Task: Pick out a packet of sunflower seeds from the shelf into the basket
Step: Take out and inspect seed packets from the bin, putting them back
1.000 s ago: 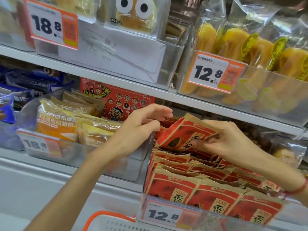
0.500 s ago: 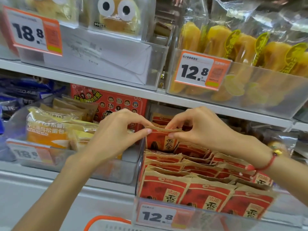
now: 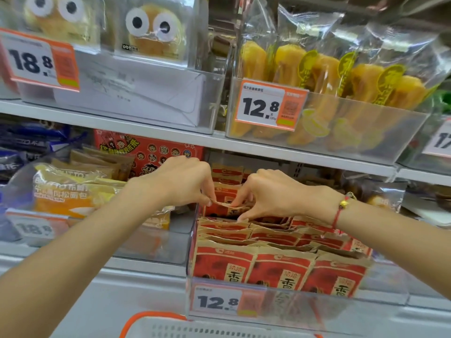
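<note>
At the centre of the frame we see the left hand (image 3: 181, 181) and the right hand (image 3: 271, 193) meeting over a clear bin (image 3: 192, 242) of red-and-tan sunflower seed packets (image 3: 280, 267). Both hands pinch the top edge of one packet (image 3: 225, 209) standing at the back of the bin, thumb and fingertips closed on it from either side. A red cord bracelet (image 3: 340, 209) circles the right wrist. At the bottom edge, the orange-rimmed basket (image 3: 195, 329) shows below the bin.
</note>
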The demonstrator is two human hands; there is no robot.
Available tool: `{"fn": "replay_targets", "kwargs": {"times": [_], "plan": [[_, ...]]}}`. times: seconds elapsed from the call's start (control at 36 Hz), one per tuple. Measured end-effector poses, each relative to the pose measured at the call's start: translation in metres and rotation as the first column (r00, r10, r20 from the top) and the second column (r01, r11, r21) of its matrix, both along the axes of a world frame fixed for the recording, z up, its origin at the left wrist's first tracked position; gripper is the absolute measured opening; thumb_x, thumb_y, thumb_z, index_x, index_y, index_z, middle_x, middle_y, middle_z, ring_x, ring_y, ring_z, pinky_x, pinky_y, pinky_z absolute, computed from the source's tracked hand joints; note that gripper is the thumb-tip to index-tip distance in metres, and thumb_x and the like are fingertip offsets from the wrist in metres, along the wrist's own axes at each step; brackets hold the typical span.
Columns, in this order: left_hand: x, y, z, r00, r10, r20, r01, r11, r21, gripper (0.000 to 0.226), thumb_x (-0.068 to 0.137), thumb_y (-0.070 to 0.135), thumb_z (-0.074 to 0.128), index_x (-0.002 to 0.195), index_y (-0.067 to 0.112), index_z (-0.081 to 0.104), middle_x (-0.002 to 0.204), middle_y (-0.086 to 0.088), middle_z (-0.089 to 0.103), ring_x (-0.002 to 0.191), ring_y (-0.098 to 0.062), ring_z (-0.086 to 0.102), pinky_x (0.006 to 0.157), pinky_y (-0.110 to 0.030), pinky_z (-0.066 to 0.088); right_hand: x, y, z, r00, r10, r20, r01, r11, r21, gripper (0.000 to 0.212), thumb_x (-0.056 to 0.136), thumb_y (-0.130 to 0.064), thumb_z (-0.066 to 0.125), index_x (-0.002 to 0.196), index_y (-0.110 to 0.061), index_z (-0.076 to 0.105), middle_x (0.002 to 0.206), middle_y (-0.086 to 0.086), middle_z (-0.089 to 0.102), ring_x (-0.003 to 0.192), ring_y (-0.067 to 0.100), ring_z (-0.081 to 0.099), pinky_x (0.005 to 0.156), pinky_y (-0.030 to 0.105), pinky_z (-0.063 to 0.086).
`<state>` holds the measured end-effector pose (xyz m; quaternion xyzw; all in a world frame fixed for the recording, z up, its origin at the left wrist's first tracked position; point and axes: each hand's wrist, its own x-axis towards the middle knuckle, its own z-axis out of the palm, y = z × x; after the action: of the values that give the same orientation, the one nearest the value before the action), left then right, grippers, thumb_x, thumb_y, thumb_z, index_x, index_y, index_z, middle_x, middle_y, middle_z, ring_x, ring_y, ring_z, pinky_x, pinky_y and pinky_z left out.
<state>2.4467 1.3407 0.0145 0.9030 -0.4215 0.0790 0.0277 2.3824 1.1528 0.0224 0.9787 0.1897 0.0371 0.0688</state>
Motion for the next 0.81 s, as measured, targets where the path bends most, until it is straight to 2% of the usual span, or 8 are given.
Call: {"fn": "replay_targets", "kwargs": {"times": [0.08,0.19,0.28,0.39,0.47,0.61,0.75,0.81], "plan": [[0.005,-0.001,0.001,1.000,-0.007,0.013,0.006,0.998,0.062,0.017,0.085,0.040,0.071,0.101,0.037,0.076,0.103,0.018,0.071,0.103,-0.008,0.061,0.091,-0.035,0.047,0.001,0.006,-0.003,1.000,-0.003,0.001,0.003,1.000,-0.028,0.042,0.079,-0.052,0.073,0.113,-0.028,0.072,0.100,-0.009,0.069,0.093,0.011,0.060,0.066,0.024,0.038],[0.008,-0.006,-0.003,0.998,0.011,0.063,-0.014,0.999,0.043,0.018,0.086,0.039,0.069,0.102,0.035,0.075,0.105,0.013,0.071,0.103,-0.012,0.061,0.084,-0.031,0.044,0.005,0.015,-0.001,0.999,-0.046,-0.017,0.045,0.996,-0.080,0.046,0.077,-0.051,0.074,0.113,-0.023,0.070,0.110,-0.004,0.069,0.102,0.019,0.062,0.077,0.033,0.051],[0.010,-0.008,-0.005,0.997,0.040,0.071,-0.040,0.999,-0.002,0.018,0.087,0.036,0.069,0.103,0.033,0.075,0.106,0.010,0.072,0.103,-0.014,0.062,0.091,-0.032,0.041,0.006,0.017,0.002,0.997,-0.068,-0.031,0.064,0.991,-0.116,0.054,0.075,-0.054,0.074,0.119,-0.024,0.067,0.113,-0.003,0.068,0.105,0.020,0.060,0.079,0.032,0.048],[0.008,-0.004,-0.009,0.998,0.061,-0.035,-0.063,0.997,-0.041,0.017,0.088,0.034,0.068,0.103,0.032,0.075,0.105,0.012,0.073,0.103,-0.012,0.064,0.085,-0.031,0.050,0.005,0.022,0.001,0.999,-0.016,0.032,0.021,0.981,-0.192,0.046,0.081,-0.045,0.072,0.120,-0.022,0.065,0.112,0.000,0.068,0.105,0.024,0.061,0.074,0.030,0.042],[0.005,-0.001,-0.013,0.998,0.035,-0.059,-0.036,0.999,-0.013,0.027,0.089,0.036,0.063,0.114,0.030,0.072,0.113,0.011,0.071,0.111,-0.012,0.060,0.087,-0.032,0.051,0.006,0.018,0.000,0.998,-0.011,0.062,0.022,0.984,-0.174,0.037,0.082,-0.034,0.070,0.118,-0.025,0.067,0.114,-0.002,0.068,0.107,0.023,0.061,0.074,0.029,0.043],[0.005,-0.001,-0.012,1.000,0.004,-0.016,-0.003,0.998,0.063,0.052,0.080,0.055,0.068,0.126,0.029,0.064,0.116,0.009,0.069,0.116,-0.016,0.056,0.088,-0.033,0.046,0.009,0.009,0.005,0.994,-0.084,-0.063,0.084,0.996,-0.003,0.048,0.076,-0.051,0.075,0.117,-0.027,0.070,0.112,-0.009,0.069,0.105,0.012,0.062,0.079,0.027,0.048],[0.011,-0.008,-0.006,0.998,-0.055,-0.010,0.056,0.992,0.114,0.052,0.077,0.056,0.072,0.119,0.026,0.068,0.100,0.011,0.070,0.092,-0.010,0.058,0.059,-0.024,0.040,0.011,0.007,-0.004,0.999,-0.033,0.028,0.035,0.997,-0.067,0.054,0.075,-0.058,0.073,0.118,-0.025,0.067,0.110,-0.006,0.069,0.103,0.017,0.063,0.075,0.027,0.045],[0.011,-0.011,-0.005,0.997,-0.071,0.033,0.067,0.990,0.121,0.041,0.081,0.050,0.071,0.115,0.026,0.070,0.099,0.009,0.069,0.093,-0.012,0.059,0.063,-0.025,0.043,0.015,0.009,-0.008,0.999,-0.026,0.046,0.031,0.995,-0.095,0.052,0.075,-0.057,0.072,0.114,-0.022,0.067,0.108,-0.004,0.069,0.101,0.021,0.063,0.072,0.027,0.043]]}}
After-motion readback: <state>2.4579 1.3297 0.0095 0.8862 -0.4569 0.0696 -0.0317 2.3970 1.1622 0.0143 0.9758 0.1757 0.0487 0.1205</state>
